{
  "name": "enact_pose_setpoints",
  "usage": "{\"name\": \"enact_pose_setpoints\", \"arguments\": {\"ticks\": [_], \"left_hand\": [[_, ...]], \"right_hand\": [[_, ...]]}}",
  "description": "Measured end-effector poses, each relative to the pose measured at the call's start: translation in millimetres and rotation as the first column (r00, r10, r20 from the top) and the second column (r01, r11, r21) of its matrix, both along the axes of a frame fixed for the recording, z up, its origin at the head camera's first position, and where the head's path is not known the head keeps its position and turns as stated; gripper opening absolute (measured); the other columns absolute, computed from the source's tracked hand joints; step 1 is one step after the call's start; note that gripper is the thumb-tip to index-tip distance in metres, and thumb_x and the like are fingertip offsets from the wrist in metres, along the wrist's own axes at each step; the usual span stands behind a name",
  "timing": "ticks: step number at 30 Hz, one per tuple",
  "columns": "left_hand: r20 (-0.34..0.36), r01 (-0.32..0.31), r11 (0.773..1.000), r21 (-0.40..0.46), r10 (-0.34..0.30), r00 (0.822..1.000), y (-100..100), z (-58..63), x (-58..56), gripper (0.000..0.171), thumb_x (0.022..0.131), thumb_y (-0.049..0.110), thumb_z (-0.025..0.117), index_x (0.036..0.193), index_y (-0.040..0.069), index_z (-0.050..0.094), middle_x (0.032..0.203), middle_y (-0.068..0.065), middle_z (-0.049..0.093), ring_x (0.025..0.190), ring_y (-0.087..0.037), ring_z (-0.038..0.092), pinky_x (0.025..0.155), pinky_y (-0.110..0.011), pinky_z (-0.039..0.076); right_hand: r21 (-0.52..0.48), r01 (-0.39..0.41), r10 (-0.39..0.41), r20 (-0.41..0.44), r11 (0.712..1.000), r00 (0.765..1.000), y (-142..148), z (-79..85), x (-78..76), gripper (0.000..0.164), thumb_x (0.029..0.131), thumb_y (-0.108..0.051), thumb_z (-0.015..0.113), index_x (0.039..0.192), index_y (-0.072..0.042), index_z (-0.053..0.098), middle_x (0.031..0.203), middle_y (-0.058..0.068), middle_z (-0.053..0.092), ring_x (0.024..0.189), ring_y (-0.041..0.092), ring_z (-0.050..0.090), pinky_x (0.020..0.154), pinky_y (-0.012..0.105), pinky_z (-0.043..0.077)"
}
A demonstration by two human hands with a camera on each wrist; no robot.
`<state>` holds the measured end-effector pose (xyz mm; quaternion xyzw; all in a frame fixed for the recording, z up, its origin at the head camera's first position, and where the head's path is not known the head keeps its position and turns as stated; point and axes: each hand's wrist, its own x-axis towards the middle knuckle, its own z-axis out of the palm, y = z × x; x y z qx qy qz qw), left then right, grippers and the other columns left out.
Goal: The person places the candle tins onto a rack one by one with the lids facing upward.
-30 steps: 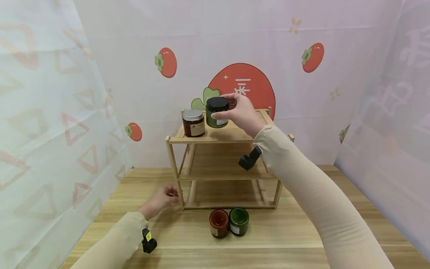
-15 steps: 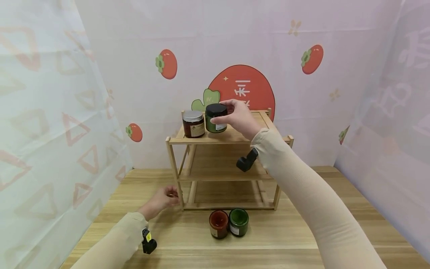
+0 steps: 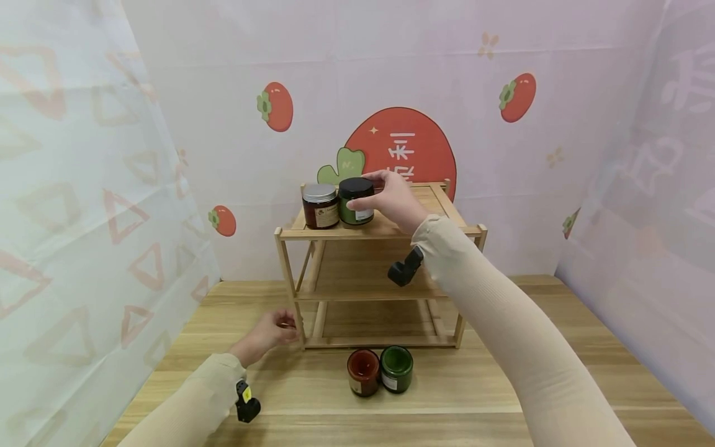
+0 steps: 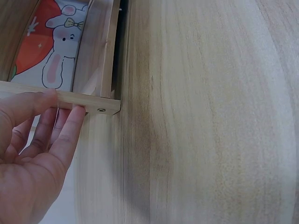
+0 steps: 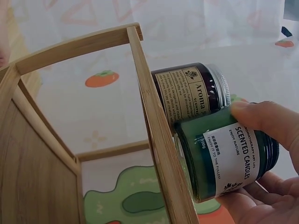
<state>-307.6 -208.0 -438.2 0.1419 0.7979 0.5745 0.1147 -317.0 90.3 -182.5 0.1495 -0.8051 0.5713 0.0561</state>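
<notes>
My right hand (image 3: 396, 202) grips a green scented-candle jar (image 5: 219, 161) with a black lid and white label, thumb on one side and fingers on the other. The jar is upright at the front left of the top shelf of a wooden rack (image 3: 385, 234). Right beside it stands a dark brown candle jar (image 3: 321, 206) with a silver lid; the two look side by side. Low on the left, my left hand (image 3: 274, 335) holds the rack's front left post (image 4: 88, 102) between thumb and fingertips, near its foot.
On the wooden table (image 3: 458, 397), in front of the rack, an open red glass jar (image 3: 364, 372) and an open green glass jar (image 3: 397, 370) stand side by side. The rack has two lower tiers. Printed cloth (image 3: 391, 74) hangs behind and at both sides.
My right hand has brought the green candle jar down and slightly left, from above the top shelf to beside the brown jar. The left hand stays at the post.
</notes>
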Motion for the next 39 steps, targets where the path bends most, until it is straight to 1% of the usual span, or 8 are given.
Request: {"name": "enact_pose_setpoints", "arguments": {"ticks": [6,13,24,29,33,35,37,39], "left_hand": [[0.009,-0.002,1.0,0.007,0.002,1.0,0.3,0.8,0.0,0.028,0.089,0.001,0.064,0.113,-0.008,0.052,0.107,-0.016,0.061,0.091,-0.017,0.061,0.081,-0.038,0.056],[0.02,0.018,0.999,0.037,-0.018,1.0,0.6,2.1,1.7,0.03,0.088,-0.002,0.063,0.115,-0.01,0.051,0.107,-0.018,0.06,0.092,-0.018,0.06,0.084,-0.037,0.057],[0.032,-0.003,0.999,0.039,0.002,0.999,1.5,0.4,1.9,0.032,0.088,-0.004,0.062,0.116,-0.011,0.049,0.109,-0.02,0.058,0.093,-0.019,0.06,0.086,-0.04,0.056],[0.013,0.003,0.998,0.058,-0.004,1.0,0.8,-1.4,2.0,0.028,0.087,-0.003,0.064,0.112,-0.008,0.052,0.105,-0.016,0.06,0.091,-0.017,0.061,0.082,-0.033,0.057],[-0.009,0.037,0.996,0.08,-0.037,0.999,-0.2,-1.7,1.3,0.026,0.087,-0.002,0.064,0.11,-0.007,0.053,0.102,-0.014,0.06,0.09,-0.016,0.061,0.081,-0.032,0.058],[0.002,0.04,0.996,0.078,-0.04,0.999,0.1,-1.5,0.8,0.03,0.087,-0.001,0.064,0.113,-0.008,0.052,0.104,-0.015,0.059,0.091,-0.017,0.061,0.083,-0.033,0.057],[0.018,0.02,0.997,0.068,-0.021,1.0,0.5,-1.3,1.0,0.033,0.088,-0.002,0.063,0.116,-0.01,0.05,0.107,-0.016,0.058,0.093,-0.018,0.061,0.085,-0.035,0.057],[0.022,0.014,0.998,0.055,-0.016,1.0,0.6,-2.0,0.6,0.035,0.088,-0.003,0.062,0.119,-0.012,0.048,0.109,-0.019,0.057,0.094,-0.019,0.06,0.087,-0.038,0.056]], "right_hand": [[0.01,-0.011,0.011,0.007,1.0,1.0,0.6,-0.6,1.1,0.068,0.078,-0.011,0.08,0.137,-0.004,0.047,0.128,0.013,0.058,0.116,0.022,0.055,0.101,0.035,0.046],[-0.007,-0.022,0.022,0.01,1.0,1.0,2.1,-5.1,-1.3,0.068,0.078,-0.01,0.08,0.137,-0.003,0.047,0.127,0.013,0.058,0.114,0.022,0.056,0.1,0.035,0.047],[-0.017,-0.028,0.029,0.029,0.999,0.999,2.5,-7.2,-2.3,0.07,0.079,-0.01,0.079,0.14,-0.005,0.045,0.13,0.013,0.056,0.116,0.022,0.055,0.102,0.035,0.047],[-0.028,-0.035,0.036,0.034,0.999,0.999,3.4,-8.9,-3.8,0.07,0.079,-0.008,0.079,0.14,-0.004,0.044,0.13,0.014,0.056,0.116,0.023,0.055,0.1,0.035,0.047],[-0.029,-0.034,0.035,0.034,0.999,0.999,4.1,-9.5,-3.9,0.069,0.079,-0.008,0.079,0.139,-0.004,0.045,0.129,0.014,0.056,0.115,0.023,0.055,0.098,0.035,0.048],[-0.015,-0.031,0.031,0.035,0.999,0.999,4.3,-9.0,-3.5,0.068,0.079,-0.01,0.079,0.138,-0.005,0.046,0.129,0.013,0.055,0.114,0.023,0.054,0.097,0.034,0.048],[0.006,-0.028,0.028,0.037,1.0,0.999,4.1,-8.4,-3.8,0.067,0.079,-0.011,0.079,0.138,-0.005,0.046,0.128,0.013,0.055,0.114,0.023,0.054,0.097,0.035,0.048],[0.032,-0.025,0.024,0.041,0.999,0.999,3.6,-7.5,-4.6,0.067,0.079,-0.012,0.079,0.137,-0.005,0.047,0.128,0.013,0.055,0.114,0.023,0.053,0.098,0.035,0.047]]}}
